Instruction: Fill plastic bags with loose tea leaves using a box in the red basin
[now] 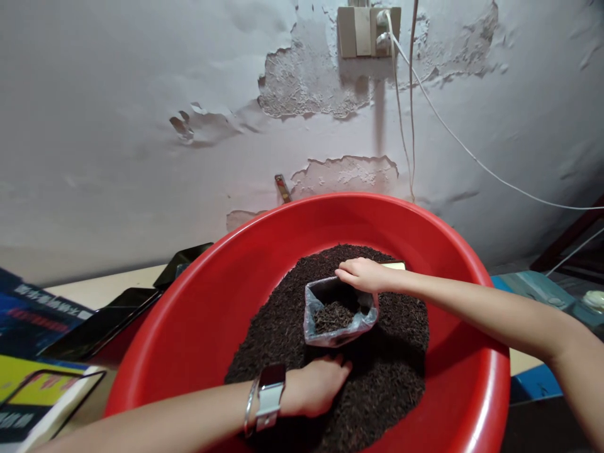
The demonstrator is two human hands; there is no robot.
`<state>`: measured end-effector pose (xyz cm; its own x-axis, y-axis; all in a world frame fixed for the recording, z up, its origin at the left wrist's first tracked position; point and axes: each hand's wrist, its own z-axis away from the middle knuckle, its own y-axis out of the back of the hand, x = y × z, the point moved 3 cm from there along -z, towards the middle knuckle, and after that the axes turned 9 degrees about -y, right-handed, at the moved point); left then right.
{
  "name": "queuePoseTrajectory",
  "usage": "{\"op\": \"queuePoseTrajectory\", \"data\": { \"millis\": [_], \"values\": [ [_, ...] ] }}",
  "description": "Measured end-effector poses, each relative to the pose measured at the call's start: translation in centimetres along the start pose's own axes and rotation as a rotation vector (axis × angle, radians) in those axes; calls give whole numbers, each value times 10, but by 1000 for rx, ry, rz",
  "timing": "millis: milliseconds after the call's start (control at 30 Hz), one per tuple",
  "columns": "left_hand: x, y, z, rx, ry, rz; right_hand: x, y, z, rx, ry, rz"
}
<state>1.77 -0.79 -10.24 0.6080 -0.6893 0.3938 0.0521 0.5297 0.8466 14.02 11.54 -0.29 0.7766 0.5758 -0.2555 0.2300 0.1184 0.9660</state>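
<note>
A small clear plastic bag, its mouth held open and its sides crumpled, sits upright on a mound of dark loose tea leaves that fills the bottom of a wide red plastic basin, the bag itself already partly filled with the same dark leaves. The right hand grips the bag's far rim from above, while the left hand, a watch and bangle on its wrist, rests palm down in the leaves just in front of the bag's near side.

beige table, red basin, books
</note>
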Motion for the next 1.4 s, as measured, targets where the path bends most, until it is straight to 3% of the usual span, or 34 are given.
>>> {"op": "queuePoseTrajectory", "data": {
  "millis": [67, 133, 400, 633, 800, 933, 1067, 1133, 1300, 1400],
  "values": [
    [9, 7, -1, -144, 11, -77, 0, 0, 0, 2, 5, 0],
    [16, 14, -1, -195, 21, -37, -1, 1, 1, 7, 16, -1],
    [23, 16, 0, -249, -12, 272, -1, 1, 2, 21, 42, -3],
    [40, 20, -1, -209, -197, 343, -3, 1, 2, 24, 56, 4],
    [61, 52, 9, -37, -274, 206, -4, 2, 3, 20, 36, 0],
    [65, 85, 18, 258, -354, 141, -4, 2, 3, 26, 38, -6],
    [47, 111, 23, 654, -162, 124, -4, 3, 4, 12, 52, -15],
    [37, 118, 24, 750, -47, 126, -4, 4, 5, -7, 47, -22],
    [34, 119, 22, 784, -32, 31, -5, 4, 5, -18, 58, -39],
    [50, 108, 18, 556, -210, -52, -4, 3, 4, -2, 33, -22]
  ]
}}
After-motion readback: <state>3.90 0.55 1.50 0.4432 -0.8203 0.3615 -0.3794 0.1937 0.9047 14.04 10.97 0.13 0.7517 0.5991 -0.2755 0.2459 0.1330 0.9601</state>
